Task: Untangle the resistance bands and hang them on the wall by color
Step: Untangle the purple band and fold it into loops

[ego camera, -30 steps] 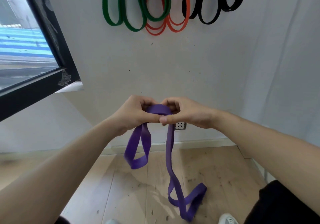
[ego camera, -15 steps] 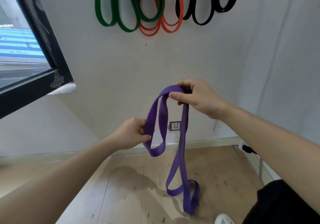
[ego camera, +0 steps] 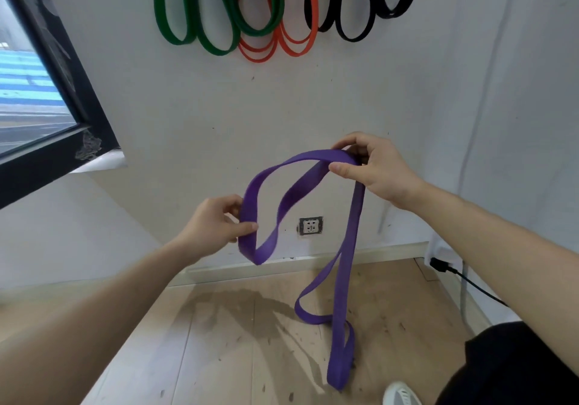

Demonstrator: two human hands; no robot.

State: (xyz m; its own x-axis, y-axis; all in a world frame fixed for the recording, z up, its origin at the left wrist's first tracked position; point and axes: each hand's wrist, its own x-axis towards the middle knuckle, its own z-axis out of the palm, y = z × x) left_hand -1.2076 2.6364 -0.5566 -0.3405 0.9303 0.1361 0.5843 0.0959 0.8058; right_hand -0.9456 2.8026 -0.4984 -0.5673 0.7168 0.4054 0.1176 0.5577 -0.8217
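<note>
Already the green bands (ego camera: 219, 50), orange bands (ego camera: 257, 57) and black bands (ego camera: 352, 36) hang grouped high on the wall (ego camera: 188, 107). Seemingly only the purple band (ego camera: 353, 216) remains. The right hand (ego camera: 376, 169) pinches its top and the left hand (ego camera: 216, 226) grips a twisted loop; it is not yet hung.

The purple band (ego camera: 349, 238) looks like flat matt rubber, smooth and limp. The green bands (ego camera: 219, 50), orange bands (ego camera: 312, 7) and black bands (ego camera: 354, 37) show the same dull rubbery finish. The wall (ego camera: 194, 116) is matt white paint, lightly specked. The floor (ego camera: 219, 342) is pale wood planking, scuffed and spotted with dark marks. The window frame (ego camera: 47, 169) is black and worn at its corner. The socket (ego camera: 310, 225) has a shiny, metallic-looking plate.
</note>
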